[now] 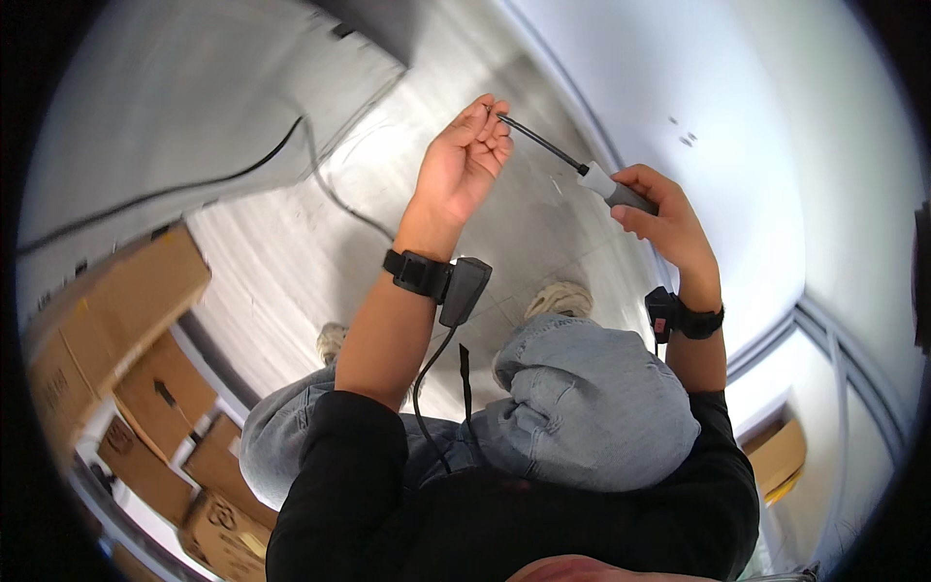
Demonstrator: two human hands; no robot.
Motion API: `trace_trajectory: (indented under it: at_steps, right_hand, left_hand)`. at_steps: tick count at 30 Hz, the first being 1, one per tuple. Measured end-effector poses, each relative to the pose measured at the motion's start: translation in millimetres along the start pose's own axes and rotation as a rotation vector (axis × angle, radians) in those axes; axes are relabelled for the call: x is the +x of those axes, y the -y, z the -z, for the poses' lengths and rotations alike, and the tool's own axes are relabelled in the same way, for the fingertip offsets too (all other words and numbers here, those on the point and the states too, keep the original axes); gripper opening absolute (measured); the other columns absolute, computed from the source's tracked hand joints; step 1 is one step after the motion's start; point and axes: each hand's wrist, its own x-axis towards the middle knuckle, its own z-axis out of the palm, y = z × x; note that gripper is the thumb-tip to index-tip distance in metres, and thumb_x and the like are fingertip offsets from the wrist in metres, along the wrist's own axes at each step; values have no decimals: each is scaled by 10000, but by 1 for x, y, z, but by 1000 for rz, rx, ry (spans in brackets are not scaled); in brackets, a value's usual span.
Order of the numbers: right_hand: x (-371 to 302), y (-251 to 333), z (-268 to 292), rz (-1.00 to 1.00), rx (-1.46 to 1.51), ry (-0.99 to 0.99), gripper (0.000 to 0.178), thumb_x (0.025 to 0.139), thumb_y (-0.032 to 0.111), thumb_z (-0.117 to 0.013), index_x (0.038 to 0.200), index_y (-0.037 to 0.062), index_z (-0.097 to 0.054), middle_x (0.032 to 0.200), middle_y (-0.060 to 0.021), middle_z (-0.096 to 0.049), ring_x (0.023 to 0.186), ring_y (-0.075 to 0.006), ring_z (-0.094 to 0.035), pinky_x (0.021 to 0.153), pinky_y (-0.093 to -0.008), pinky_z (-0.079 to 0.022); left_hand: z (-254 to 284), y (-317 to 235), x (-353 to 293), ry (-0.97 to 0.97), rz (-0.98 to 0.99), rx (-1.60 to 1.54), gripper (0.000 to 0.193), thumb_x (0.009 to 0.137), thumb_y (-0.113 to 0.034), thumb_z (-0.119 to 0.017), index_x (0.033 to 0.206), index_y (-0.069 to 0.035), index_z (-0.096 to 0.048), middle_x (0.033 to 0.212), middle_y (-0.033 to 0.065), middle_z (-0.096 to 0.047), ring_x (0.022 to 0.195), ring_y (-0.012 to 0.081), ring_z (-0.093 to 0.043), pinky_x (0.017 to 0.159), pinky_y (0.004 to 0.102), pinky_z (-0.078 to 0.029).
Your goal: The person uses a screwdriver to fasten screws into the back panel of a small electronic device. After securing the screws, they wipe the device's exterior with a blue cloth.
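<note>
My right hand (671,221) is wrapped round the grey and white handle of a screwdriver (545,145). Its long dark shaft slants up and to the left, toward my other hand. There my left hand (462,167) has its palm turned up and its fingers curled, with thumb and forefinger pinched beside the screwdriver's tip. Whatever sits in that pinch is too small to make out. Both wrists wear black straps with small dark devices, the left strap (419,274) and the right strap (698,320).
A tall white panel (718,126) rises close to my right hand. A dark cable (194,184) crosses the grey surface at the left. Stacked cardboard boxes (136,306) stand lower left, another box (776,456) lower right. My bent knees are below my hands.
</note>
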Motion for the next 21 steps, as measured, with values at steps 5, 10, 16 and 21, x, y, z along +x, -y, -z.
trace_trajectory:
  at_steps: [5, 10, 16, 21]
  right_hand:
    - [33, 33, -48, 39, -75, 168, 248, 808, 106, -643, 1032, 24, -572, 825, 7, -553, 741, -65, -488, 669, -222, -400]
    - [49, 62, -81, 85, -209, 293, 221, 817, 118, -638, 1012, 36, -574, 795, 9, -536, 717, -72, -472, 645, -228, -387]
    - [54, 90, -109, 197, -427, 304, 203, 813, 137, -643, 977, 38, -573, 739, -16, -533, 659, -100, -486, 605, -259, -393]
    - [56, 141, -146, 313, -745, 279, 169, 794, 127, -627, 919, 26, -573, 663, -89, -561, 582, -194, -538, 570, -315, -408]
  left_hand:
    - [34, -43, -52, 8, -115, -205, 134, 922, -118, -537, 996, -12, -573, 1058, 119, -628, 901, 202, -612, 827, 307, -511]
    - [55, -64, -82, 34, -237, -300, 141, 927, -103, -522, 1018, -9, -576, 1042, 126, -630, 907, 200, -611, 870, 317, -508]
    - [72, -82, -107, -27, -352, -205, 146, 935, -109, -512, 1018, -7, -573, 1031, 122, -629, 886, 187, -615, 840, 307, -527]
    - [85, -99, -130, -175, -472, -13, 161, 939, -116, -508, 1044, -4, -555, 1026, 124, -622, 852, 169, -617, 811, 293, -545]
